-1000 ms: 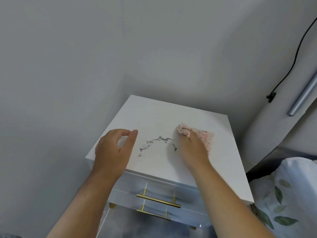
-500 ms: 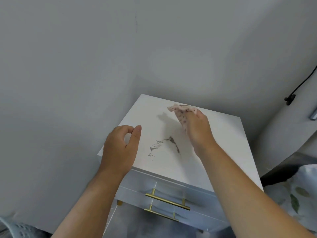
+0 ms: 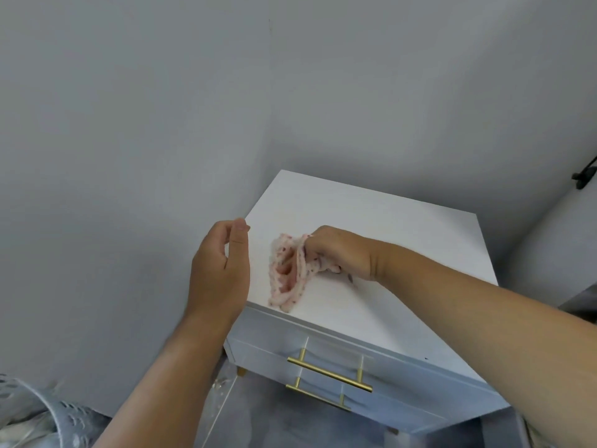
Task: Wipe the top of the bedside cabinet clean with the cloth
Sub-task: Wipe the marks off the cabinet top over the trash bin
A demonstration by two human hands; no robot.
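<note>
- Two bare hands showed at the centre of the frame, over the white bedside cabinet (image 3: 371, 221), which stood in the corner of grey walls.
- The right hand (image 3: 342, 253) was closed around a bunched pink spotted cloth (image 3: 290, 273) and pressed it on the cabinet top near its left front corner.
- The left hand (image 3: 221, 266) held nothing; it sat loosely curled beside the cabinet's left edge, thumb and fingers near each other, just beside the cloth but apart from it.
- A small dark smear (image 3: 350, 279) seemed to remain under the right wrist, though it was too blurred to be sure.
- Judging the step as a wiping stroke toward the left front corner, it would go best with the cloth kept flat under firm, even pressure, any gathered dirt caught rather than pushed over the edge, and a return pass made over that smear.
</note>
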